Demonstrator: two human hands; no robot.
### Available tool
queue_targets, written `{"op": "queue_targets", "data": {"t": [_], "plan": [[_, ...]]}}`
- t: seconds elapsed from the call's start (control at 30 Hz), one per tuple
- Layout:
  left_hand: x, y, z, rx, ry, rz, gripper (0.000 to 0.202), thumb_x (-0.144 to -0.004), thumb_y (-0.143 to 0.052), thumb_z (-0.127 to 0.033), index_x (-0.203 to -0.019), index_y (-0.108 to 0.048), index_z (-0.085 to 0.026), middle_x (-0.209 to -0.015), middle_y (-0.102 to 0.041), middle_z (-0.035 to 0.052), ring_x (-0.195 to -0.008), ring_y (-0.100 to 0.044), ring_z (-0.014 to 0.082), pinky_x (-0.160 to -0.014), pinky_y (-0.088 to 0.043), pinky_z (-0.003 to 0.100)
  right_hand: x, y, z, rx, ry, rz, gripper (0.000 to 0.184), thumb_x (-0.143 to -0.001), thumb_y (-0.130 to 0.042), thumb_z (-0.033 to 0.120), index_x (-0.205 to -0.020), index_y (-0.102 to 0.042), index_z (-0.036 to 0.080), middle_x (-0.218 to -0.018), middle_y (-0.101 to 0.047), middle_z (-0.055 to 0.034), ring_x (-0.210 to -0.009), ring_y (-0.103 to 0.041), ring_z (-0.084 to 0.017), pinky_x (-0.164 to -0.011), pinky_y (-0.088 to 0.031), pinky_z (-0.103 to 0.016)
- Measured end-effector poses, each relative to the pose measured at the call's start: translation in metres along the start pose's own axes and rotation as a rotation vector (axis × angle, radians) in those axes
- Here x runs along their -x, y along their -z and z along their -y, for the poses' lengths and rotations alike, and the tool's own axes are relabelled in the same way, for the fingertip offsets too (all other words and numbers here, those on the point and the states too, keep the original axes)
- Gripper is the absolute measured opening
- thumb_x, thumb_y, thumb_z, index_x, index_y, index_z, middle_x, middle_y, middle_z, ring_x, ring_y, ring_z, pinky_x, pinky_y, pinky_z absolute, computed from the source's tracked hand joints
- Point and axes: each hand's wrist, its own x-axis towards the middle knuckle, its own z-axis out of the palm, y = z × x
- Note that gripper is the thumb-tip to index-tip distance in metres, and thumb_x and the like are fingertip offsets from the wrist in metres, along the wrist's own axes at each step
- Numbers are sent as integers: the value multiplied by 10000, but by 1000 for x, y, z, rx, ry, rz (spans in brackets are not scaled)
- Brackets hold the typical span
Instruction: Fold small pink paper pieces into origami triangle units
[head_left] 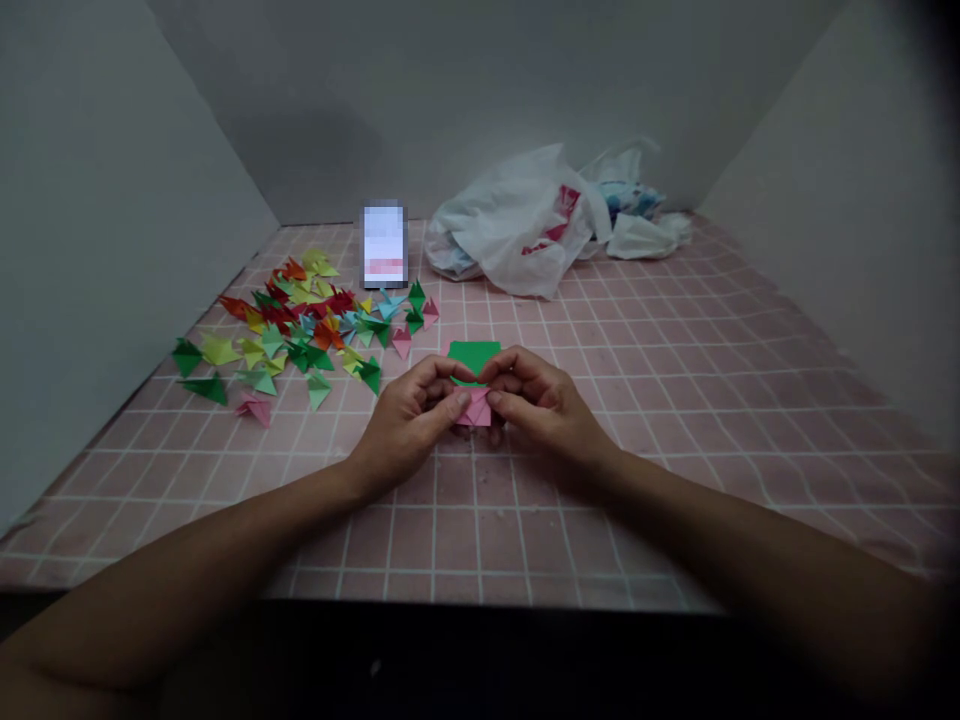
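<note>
A small folded piece of pink origami paper (474,408) is held up between my two hands, with crease lines across its face. My left hand (412,412) pinches its left side between thumb and fingers. On the right side, my right hand (538,402) grips it the same way. The fingertips of both hands come close together above its top edge. Just behind the hands lies green paper (475,358), square-edged and partly hidden by my fingers. Many folded paper cranes (304,352) in red, orange, yellow, green, blue and pink are spread to the left of my left hand.
A phone (384,245) with a lit, blurred screen stands upright at the back. Crumpled white plastic bags (517,220) lie at the back, right of the phone. A pink checked cloth (675,400) covers the table, and pale walls rise on three sides.
</note>
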Motion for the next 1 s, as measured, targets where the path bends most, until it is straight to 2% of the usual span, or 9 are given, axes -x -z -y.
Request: {"op": "queue_targets", "data": {"t": [0.17,0.33,0.57,0.8,0.9,1.0], "plan": [[1,0,-1,13,-31,35,184,-881,-681,-282,-1007,-571,-206,-658,-614,-53,-558,-598,98,-539,-480,200,1,0,2,-49,-22,-13,128,-897,-633,316,-953,-576,215,-614,-618,59,-493,-584,-115,-520,-465,-259],[4,1,1,-53,-44,49,168,-913,-668,-303,-1027,-578,-218,-637,-543,-64,-533,-512,91,-505,-389,204,2,0,-1,-21,-121,14,289,-884,-702,394,-727,-584,182,-569,-602,29,-484,-537,-95,-496,-403,-233],[2,2,-1,1,-23,58,246,-918,-658,-374,-1065,-567,-199,-677,-620,-36,-602,-620,125,-581,-487,228,3,1,2,-46,-117,-14,332,-874,-713,415,-685,-577,179,-573,-572,29,-491,-491,-88,-485,-358,-221],[0,2,-6,-78,142,72,237,-830,-732,-354,-775,-619,-153,-681,-602,-26,-589,-556,86,-558,-442,195,1,2,5,65,-133,-40,342,-826,-737,412,-644,-565,178,-529,-512,49,-474,-422,-76,-460,-292,-212],[0,2,-5,-42,171,31,271,-842,-727,-375,-740,-628,-145,-650,-580,-31,-559,-494,66,-534,-386,182,0,2,5,4,-141,-44,377,-834,-732,486,-682,-569,182,-561,-538,43,-493,-465,-87,-480,-337,-220],[0,3,-1,36,185,-21,304,-838,-749,-409,-741,-626,-149,-622,-551,-43,-519,-437,56,-491,-329,181,-1,2,4,-5,-183,12,369,-834,-741,506,-744,-599,177,-576,-563,35,-504,-505,-99,-494,-372,-228]]}}
